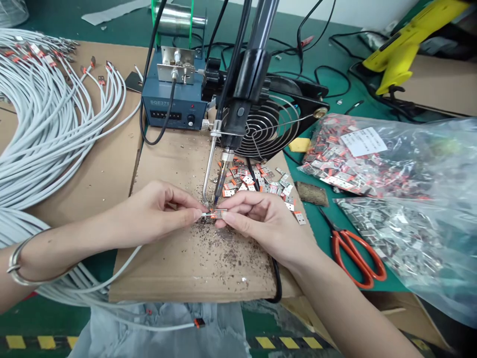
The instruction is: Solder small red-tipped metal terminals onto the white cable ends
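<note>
Head view shows a small orange-and-silver connector (219, 214) above the middle of a cardboard sheet (156, 273), right by the tip of a soldering iron (219, 186), with the right hand's (264, 219) thumb and fingers clamped on it and the left hand's (156, 214) pinched together on the pale cable end (203, 215) at its left. Farther off lie loose connectors (257, 180), a fan (264, 129) and a blue control box (173, 110). Bundled cables (44, 119) fill the left; red-handled scissors (341, 248) and 2 plastic bags (439, 171) of small parts lie right.
</note>
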`<state>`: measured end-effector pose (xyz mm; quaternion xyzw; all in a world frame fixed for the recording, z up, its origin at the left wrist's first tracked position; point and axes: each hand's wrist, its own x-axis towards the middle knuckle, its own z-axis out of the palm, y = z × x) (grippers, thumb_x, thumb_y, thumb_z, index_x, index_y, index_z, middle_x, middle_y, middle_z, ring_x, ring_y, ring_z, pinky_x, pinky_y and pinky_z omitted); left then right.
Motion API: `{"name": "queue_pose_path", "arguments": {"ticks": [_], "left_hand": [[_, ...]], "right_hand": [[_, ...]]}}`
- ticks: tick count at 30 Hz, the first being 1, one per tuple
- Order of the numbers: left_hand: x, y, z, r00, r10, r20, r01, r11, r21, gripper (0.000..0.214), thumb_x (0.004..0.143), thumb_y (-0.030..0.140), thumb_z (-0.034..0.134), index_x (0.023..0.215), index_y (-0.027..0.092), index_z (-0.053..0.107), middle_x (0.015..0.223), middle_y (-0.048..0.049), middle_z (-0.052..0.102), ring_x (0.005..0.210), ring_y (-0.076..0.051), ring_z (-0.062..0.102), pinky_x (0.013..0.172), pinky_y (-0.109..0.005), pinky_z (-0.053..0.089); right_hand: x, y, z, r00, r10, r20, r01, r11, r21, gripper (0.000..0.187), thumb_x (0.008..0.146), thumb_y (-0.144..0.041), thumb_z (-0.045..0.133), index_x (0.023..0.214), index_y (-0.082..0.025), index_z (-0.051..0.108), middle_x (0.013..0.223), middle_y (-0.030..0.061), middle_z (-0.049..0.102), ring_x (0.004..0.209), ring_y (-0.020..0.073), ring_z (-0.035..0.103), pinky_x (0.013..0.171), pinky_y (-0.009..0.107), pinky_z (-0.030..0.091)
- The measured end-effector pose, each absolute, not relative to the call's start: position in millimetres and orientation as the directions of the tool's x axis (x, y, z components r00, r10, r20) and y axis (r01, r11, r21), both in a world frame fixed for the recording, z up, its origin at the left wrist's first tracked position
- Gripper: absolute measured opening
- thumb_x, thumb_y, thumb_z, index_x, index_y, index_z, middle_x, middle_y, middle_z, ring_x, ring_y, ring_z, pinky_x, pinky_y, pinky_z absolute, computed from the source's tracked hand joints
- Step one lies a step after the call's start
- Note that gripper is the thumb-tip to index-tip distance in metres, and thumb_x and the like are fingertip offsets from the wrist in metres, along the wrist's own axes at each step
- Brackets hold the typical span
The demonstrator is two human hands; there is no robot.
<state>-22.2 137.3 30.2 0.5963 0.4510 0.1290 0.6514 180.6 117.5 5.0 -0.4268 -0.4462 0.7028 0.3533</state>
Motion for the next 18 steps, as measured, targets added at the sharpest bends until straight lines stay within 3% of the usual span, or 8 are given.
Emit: {"name": "queue_pose_path", "arguments": {"ticks": [18], "left_hand": [[-22.3, 136.9, 37.0, 0.484, 0.642, -0.594, 0.465, 0.386, 0.797, 0.027, 0.083, 0.034, 0.055, 0.097, 0.014, 0.067, 0.047, 0.0063, 0.04, 0.034, -0.002, 0.027, 0.029, -0.011, 0.022]], "right_hand": [[180.2, 117.2, 6.6, -0.377, 0.885, -0.272, -0.082, -0.324, -0.942, 0.007, 0.071, -0.02, 0.073, 0.076, -0.018, 0.068, 0.066, -0.0001, 0.074, 0.062, 0.0087, 0.068, 0.059, 0.016, 0.051]]}}
